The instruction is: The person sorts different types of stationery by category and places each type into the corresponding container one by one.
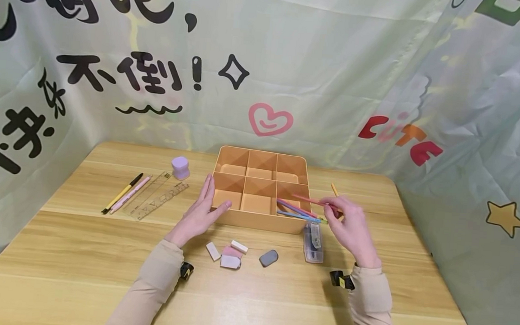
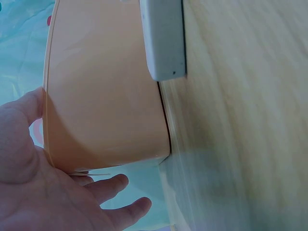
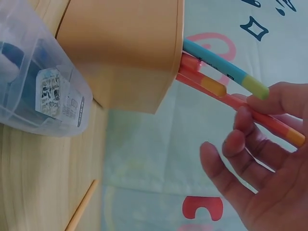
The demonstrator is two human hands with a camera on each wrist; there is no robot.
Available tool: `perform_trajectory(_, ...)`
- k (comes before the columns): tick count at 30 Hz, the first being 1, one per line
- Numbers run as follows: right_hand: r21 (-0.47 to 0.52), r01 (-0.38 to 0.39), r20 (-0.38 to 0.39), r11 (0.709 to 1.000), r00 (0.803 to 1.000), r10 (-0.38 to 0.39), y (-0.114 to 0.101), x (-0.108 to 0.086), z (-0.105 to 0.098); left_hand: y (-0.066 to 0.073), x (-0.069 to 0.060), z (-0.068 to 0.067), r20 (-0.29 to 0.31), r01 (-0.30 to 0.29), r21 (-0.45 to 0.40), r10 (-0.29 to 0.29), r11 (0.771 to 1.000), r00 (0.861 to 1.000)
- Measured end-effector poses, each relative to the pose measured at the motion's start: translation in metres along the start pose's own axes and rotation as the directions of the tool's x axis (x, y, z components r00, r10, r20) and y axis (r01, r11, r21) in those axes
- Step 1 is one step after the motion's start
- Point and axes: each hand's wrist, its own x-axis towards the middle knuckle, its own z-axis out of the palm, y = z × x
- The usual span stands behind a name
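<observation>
An orange-tan box (image 1: 260, 220) with six compartments stands on the table. Flat against its left side rests my left hand (image 1: 202, 211), fingers straight and thumb over the front corner; the left wrist view shows the palm (image 2: 43, 192) at the box wall (image 2: 101, 96). My right hand (image 1: 350, 227) pinches a red pen (image 1: 307, 200) over the box's right edge. In the right wrist view thumb and finger of that hand (image 3: 269, 159) hold the red pen (image 3: 274, 124), beside a blue pen (image 3: 216, 62) with a green end. Several pens (image 1: 295, 209) lean out of the front right compartment.
Left of the box lie two pens (image 1: 124, 193), clear rulers (image 1: 162, 201) and a purple container (image 1: 180, 168). In front are several erasers (image 1: 231, 262), a grey eraser (image 1: 269, 258) and a clear case (image 1: 313, 244). An orange pencil (image 1: 334, 189) lies behind my right hand.
</observation>
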Motion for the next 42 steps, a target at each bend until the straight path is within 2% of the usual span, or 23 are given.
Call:
perform_trajectory(9, 0.016, -0.028, 0.115, 0.999, 0.993, 0.026, 0.001, 0.000, 0.005, 0.000, 0.000, 0.000, -0.004, -0.002, -0.001, 0.002, 1.000, 1.000)
perform_trajectory(14, 0.035, -0.079, 0.194, 0.996, 0.979, 0.071, 0.000, -0.001, 0.006, 0.000, 0.000, 0.000, -0.002, -0.006, 0.002, 0.006, 1.000, 1.000)
perform_trajectory(23, 0.031, -0.129, 0.287, 0.991, 0.951, 0.114, 0.001, 0.000, 0.008, 0.000, 0.000, 0.000, -0.002, -0.003, 0.000, 0.003, 1.000, 1.000)
perform_trajectory(27, 0.038, -0.139, 0.312, 0.990, 0.942, 0.121, 0.001, -0.001, 0.009, 0.000, 0.000, 0.000, 0.001, 0.005, 0.001, -0.005, 1.000, 1.000)
perform_trajectory(42, 0.041, -0.126, 0.359, 0.991, 0.927, 0.103, 0.001, -0.001, 0.011, 0.000, 0.000, 0.000, 0.003, 0.010, 0.003, -0.010, 1.000, 1.000)
